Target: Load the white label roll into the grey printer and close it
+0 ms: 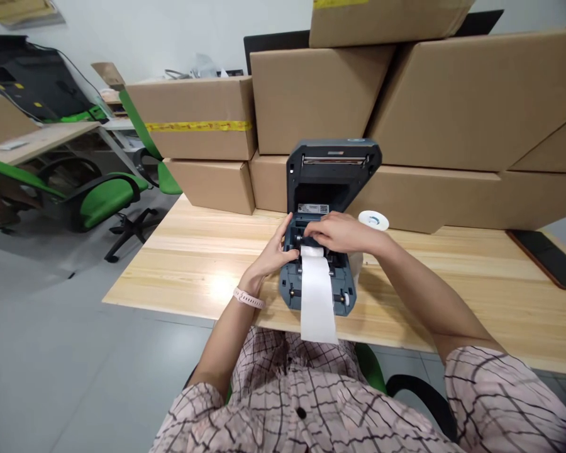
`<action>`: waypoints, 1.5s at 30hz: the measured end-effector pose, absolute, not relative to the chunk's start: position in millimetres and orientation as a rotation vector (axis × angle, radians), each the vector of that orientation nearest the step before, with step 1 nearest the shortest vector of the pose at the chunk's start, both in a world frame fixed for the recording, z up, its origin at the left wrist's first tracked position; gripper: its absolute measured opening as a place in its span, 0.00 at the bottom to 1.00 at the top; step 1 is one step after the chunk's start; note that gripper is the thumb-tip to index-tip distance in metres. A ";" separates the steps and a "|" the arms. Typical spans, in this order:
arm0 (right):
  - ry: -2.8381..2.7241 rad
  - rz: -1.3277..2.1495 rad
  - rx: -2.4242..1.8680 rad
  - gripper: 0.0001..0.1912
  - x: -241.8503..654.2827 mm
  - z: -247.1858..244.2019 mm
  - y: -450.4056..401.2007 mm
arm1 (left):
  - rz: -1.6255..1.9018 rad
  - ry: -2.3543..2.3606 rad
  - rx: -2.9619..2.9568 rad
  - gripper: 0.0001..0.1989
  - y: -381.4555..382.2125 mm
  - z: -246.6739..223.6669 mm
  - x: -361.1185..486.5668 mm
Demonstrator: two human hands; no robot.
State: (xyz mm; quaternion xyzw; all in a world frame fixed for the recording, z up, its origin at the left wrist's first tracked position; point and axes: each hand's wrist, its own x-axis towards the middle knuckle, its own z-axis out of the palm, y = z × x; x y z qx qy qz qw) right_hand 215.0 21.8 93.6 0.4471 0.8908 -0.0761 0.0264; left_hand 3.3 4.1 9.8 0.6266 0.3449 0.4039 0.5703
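Observation:
A dark grey label printer (346, 286) stands on the wooden table with its lid (330, 167) tipped up and back. In its bay sits a roll of white label paper (312, 251); a strip (318, 302) from it runs over the printer's front and past the table edge. My left hand (271, 255) lies against the printer's left side, thumb and forefinger spread apart, the thumb tip close to the roll. My right hand (337, 231) reaches in from the right above the roll, fingers curled down into the bay. What its fingertips hold, if anything, is hidden.
Cardboard boxes (321, 94) are stacked along the back of the table (170, 264). A white roll (373, 220) lies right of the printer. A dark flat device (549, 258) rests at the far right. Green chairs (106, 201) and another desk (42, 141) stand to the left.

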 end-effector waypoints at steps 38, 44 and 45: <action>2.636 -0.386 1.174 0.19 196.9 79.8 16.9 | 0.933 0.753 1.467 0.60 11.7 2.6 -3.7; 2.669 -0.614 1.073 0.26 203.2 85.5 25.4 | 0.937 0.761 1.462 0.61 13.2 -0.3 -3.5; 2.720 -0.744 1.031 0.28 211.8 93.0 22.9 | 0.937 0.765 1.459 0.61 13.4 -0.8 -3.4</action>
